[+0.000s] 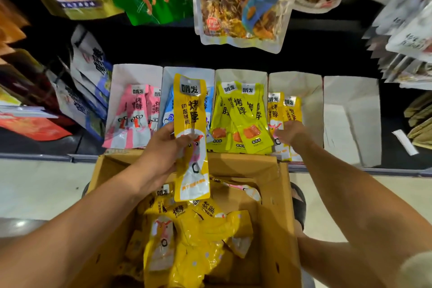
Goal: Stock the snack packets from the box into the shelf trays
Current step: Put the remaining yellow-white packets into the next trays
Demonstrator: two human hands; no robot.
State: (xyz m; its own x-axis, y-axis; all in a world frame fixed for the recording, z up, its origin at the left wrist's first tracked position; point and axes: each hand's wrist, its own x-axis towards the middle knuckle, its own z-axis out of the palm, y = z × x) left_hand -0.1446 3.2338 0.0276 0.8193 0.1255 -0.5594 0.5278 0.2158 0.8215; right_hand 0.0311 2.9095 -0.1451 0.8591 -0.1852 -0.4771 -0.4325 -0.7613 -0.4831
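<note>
Restocking in progress: one packet up, one tray being fed.

The left hand [163,147] grips a long orange-yellow foil snack packet [192,135] upright, apparently next in line; at three o'clock, the right hand [291,132] rests loosely open on matching packets in a white card shelf tray [311,91]. At six o'clock, the brown cardboard box [275,194] holds more.

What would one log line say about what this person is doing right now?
left hand: holds orange-yellow packet above box | right hand: reaching onto matching packets in fourth tray | fifth tray: empty
</note>
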